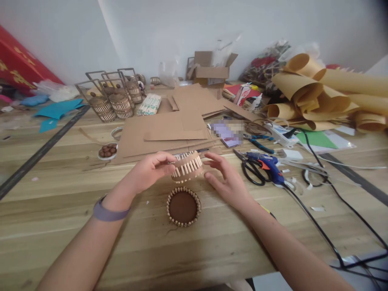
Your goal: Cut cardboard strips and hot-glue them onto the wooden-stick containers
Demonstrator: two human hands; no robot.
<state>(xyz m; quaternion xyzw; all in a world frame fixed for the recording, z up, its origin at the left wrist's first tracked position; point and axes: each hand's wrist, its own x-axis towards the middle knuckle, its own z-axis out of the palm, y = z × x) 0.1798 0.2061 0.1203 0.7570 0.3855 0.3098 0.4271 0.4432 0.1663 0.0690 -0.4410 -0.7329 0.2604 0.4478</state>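
My left hand (156,167) pinches the left side of a ring of short wooden sticks with brown cardboard bands (188,167), held tilted above the table. Close to the ring's right side is my right hand (226,178), its thumb and fingers apart and no contact visible. Just below the ring, a round basket (184,207) rests on the wood. It has a brown base and an upright rim of short sticks. The ring's far side is partly hidden.
Cardboard sheets (169,125) lie beyond my hands. Scissors (254,171) and a blue glue gun (269,163) with a black cord are at right. A bowl of brown balls (108,151) stands left. Finished lantern-like baskets (119,101) and rolled brown paper (303,89) are farther back.
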